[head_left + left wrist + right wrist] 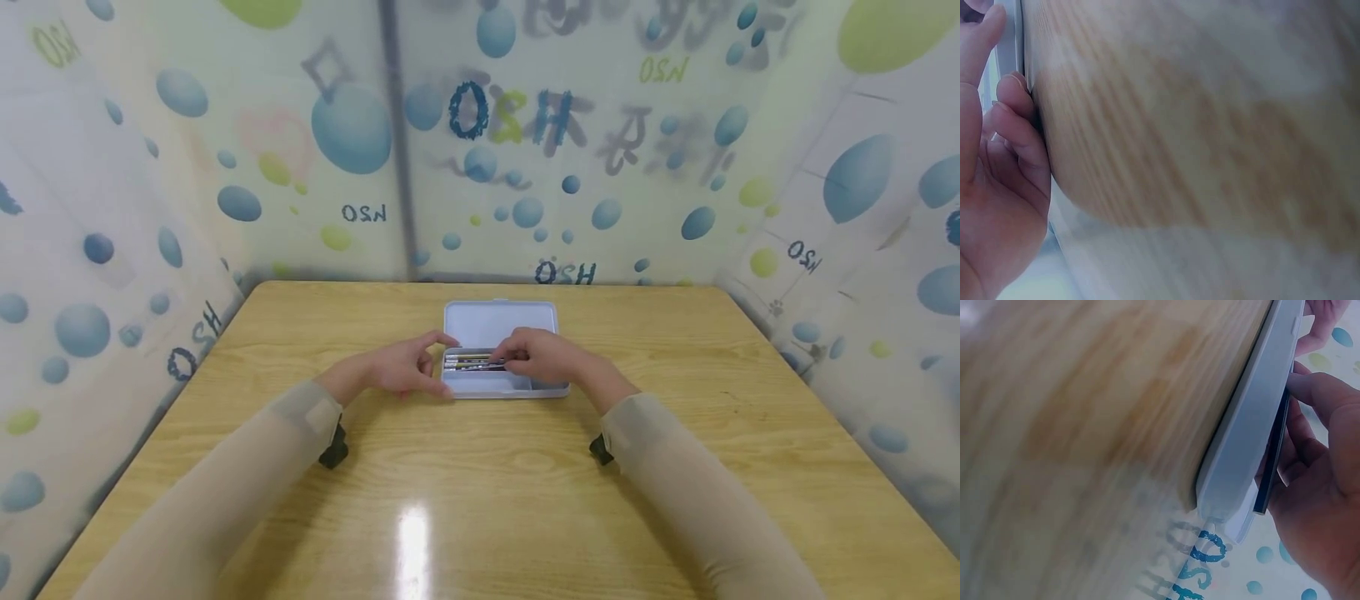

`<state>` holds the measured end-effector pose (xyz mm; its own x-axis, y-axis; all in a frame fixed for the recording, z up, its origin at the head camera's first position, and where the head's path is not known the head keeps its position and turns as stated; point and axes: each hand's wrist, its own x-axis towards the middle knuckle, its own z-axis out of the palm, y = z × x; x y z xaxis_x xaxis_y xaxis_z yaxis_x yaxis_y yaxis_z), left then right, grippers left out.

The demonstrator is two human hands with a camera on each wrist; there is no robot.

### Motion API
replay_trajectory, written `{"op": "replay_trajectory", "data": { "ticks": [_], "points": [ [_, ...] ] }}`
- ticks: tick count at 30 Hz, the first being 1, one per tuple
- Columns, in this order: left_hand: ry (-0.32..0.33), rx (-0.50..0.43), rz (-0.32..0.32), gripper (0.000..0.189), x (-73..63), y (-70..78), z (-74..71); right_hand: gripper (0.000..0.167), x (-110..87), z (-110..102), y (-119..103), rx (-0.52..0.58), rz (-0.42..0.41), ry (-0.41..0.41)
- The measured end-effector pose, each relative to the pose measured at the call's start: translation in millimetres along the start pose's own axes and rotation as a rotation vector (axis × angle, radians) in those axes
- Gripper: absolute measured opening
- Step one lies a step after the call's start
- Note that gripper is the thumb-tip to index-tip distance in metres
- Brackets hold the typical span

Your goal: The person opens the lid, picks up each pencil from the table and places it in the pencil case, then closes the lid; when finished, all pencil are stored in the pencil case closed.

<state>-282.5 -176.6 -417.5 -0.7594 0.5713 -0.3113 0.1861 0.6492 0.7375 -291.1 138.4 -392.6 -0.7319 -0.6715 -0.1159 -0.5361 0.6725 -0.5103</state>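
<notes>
A white pencil case (487,383) lies on the wooden table with its lid (498,321) tipped back. Several slim pencils (468,362) lie side by side in the rear compartment. My left hand (405,365) spans the case's left end, thumb at the front corner and index finger at the back, while its other fingers are curled. Over the case's right half, my right hand (551,356) pinches a dark pencil (1272,459), whose flat end sticks out below the fingers in the right wrist view. The pencil's other end is hidden. The left wrist view cuts off most of the case.
The wooden table (480,467) stretches around the case on every side. Behind it hangs a pale curtain (450,200) printed with blue and green drops. Each wrist wears a dark device (335,448) beside a beige sleeve.
</notes>
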Motion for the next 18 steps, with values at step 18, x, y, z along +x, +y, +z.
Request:
{"op": "replay_trajectory", "data": {
  "ticks": [18],
  "points": [
    [0.0, 0.009, -0.011, 0.091, -0.7, 1.2, -0.4, 0.025, 2.0, -0.3, 2.6, 0.017, 0.003, 0.0]
  ]
}}
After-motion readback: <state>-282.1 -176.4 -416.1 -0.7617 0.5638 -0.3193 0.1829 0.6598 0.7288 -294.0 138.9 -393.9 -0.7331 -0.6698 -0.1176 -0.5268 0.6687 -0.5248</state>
